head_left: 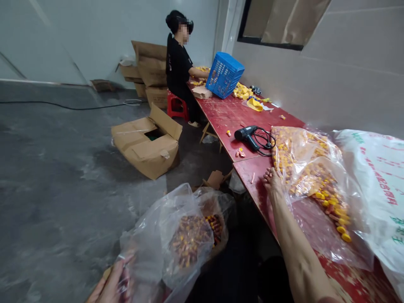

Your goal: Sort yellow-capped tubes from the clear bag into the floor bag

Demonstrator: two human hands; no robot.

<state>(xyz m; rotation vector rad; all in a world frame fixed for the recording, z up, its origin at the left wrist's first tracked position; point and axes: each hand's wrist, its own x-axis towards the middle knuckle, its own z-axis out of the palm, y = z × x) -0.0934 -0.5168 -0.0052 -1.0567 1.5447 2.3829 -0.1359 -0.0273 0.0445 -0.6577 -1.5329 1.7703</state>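
My left hand is at the lower left, its fingers closed on the edge of a clear plastic bag. Reddish pieces show close to those fingers, partly blurred. Inside the bag and the box beneath it lie many small red-and-yellow pieces. My right hand is over the red table, fingers curled in; what they hold, if anything, is hidden. Just beside it lies a big clear bag full of yellow-capped pieces, some spilling toward its mouth. A single thin pink piece rests left of my right hand.
A black heat gun with a coiled cord lies on the red table. Farther back are a blue crate and yellow pieces, with a seated person working there. A white sack stands right; an open carton sits on the floor.
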